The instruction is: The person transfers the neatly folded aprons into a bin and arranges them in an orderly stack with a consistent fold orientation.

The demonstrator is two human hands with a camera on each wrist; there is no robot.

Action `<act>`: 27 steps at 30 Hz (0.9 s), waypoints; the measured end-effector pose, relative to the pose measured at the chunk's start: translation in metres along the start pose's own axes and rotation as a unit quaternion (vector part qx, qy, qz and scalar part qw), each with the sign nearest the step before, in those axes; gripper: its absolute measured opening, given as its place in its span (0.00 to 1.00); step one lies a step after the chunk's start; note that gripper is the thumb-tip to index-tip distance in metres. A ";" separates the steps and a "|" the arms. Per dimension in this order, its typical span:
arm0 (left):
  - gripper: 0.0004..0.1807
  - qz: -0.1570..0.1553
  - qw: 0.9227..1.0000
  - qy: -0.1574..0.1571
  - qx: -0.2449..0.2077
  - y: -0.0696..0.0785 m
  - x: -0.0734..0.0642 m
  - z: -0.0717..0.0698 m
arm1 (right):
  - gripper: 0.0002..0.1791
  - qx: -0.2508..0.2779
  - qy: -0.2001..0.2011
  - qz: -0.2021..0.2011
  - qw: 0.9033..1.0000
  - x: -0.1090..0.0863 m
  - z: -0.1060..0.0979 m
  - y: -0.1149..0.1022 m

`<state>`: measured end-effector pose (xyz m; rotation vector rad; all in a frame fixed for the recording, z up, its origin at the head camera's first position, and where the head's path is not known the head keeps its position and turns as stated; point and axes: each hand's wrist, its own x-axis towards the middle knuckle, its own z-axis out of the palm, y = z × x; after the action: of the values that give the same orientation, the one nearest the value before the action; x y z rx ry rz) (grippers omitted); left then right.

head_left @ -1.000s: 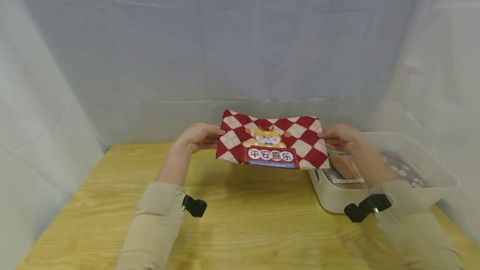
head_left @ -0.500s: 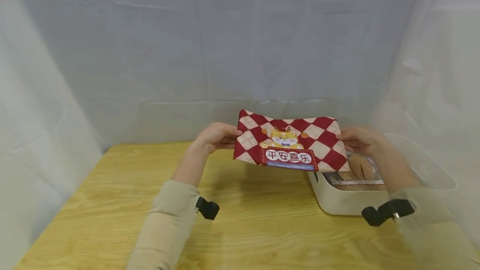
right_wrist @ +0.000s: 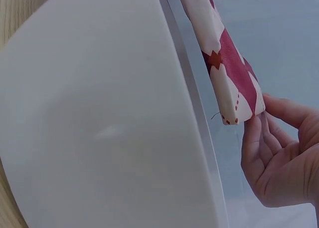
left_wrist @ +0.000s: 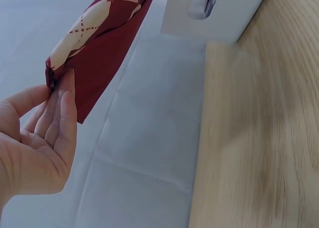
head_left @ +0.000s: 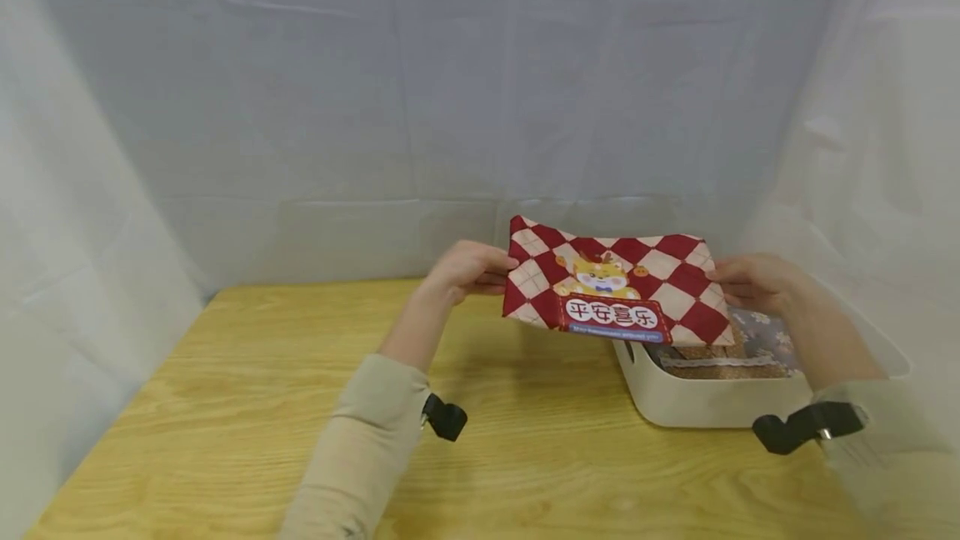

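Note:
Held up between both hands is a flat fabric pouch (head_left: pixel 615 286) in a red and cream diamond pattern, with a cartoon animal and Chinese lettering on its front. My left hand (head_left: pixel 474 269) pinches its left edge between thumb and fingers; the left wrist view shows the plain red underside of the pouch (left_wrist: pixel 102 58) there. At the opposite edge, my right hand (head_left: pixel 761 283) pinches the pouch's corner (right_wrist: pixel 234 98). The pouch's right part overlaps a white bin (head_left: pixel 712 402) in the head view, hiding some of the contents.
The bin stands on a wooden table (head_left: pixel 262 423) at the right and holds a brown dotted cloth item (head_left: pixel 727 362) and grey flowered fabric (head_left: pixel 767 332). Pale curtains (head_left: pixel 337 107) hang behind the table and at both sides.
Both hands have carried the pouch to the right, from over the bare table to partly over the bin. Their hold on its edges stays the same.

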<state>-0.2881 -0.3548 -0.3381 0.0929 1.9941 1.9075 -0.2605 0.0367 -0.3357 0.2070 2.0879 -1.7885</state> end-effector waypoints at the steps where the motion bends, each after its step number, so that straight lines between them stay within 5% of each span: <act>1: 0.16 0.001 1.000 0.000 0.000 0.000 0.000 0.002 | 0.10 0.001 -0.001 -0.002 1.000 -0.001 -0.002 0.000; 10: 0.15 0.013 1.000 -0.010 -0.007 0.001 0.006 0.027 | 0.10 -0.004 0.008 -0.004 1.000 -0.007 -0.024 0.005; 13: 0.16 0.020 1.000 -0.014 -0.006 -0.001 0.009 0.036 | 0.03 -0.027 0.017 -0.005 0.999 -0.009 -0.031 0.009; 17: 0.16 0.032 0.999 -0.016 -0.005 -0.003 0.012 0.048 | 0.27 -0.086 0.029 -0.017 0.996 -0.011 -0.039 0.014; 19: 0.16 0.037 0.999 -0.017 -0.007 -0.004 0.012 0.053 | 0.31 -0.092 0.031 -0.023 0.995 -0.011 -0.042 0.016; 24: 0.15 0.043 0.999 -0.019 -0.012 -0.005 0.012 0.062 | 0.04 -0.027 0.026 -0.023 0.999 -0.014 -0.051 0.020; 27: 0.16 0.044 0.999 -0.020 -0.010 -0.005 0.013 0.067 | 0.11 0.000 0.022 -0.013 1.000 -0.017 -0.055 0.022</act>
<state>-0.2779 -0.2872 -0.3465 0.2152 1.9749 1.9625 -0.2478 0.0964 -0.3427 0.2218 2.1305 -1.8139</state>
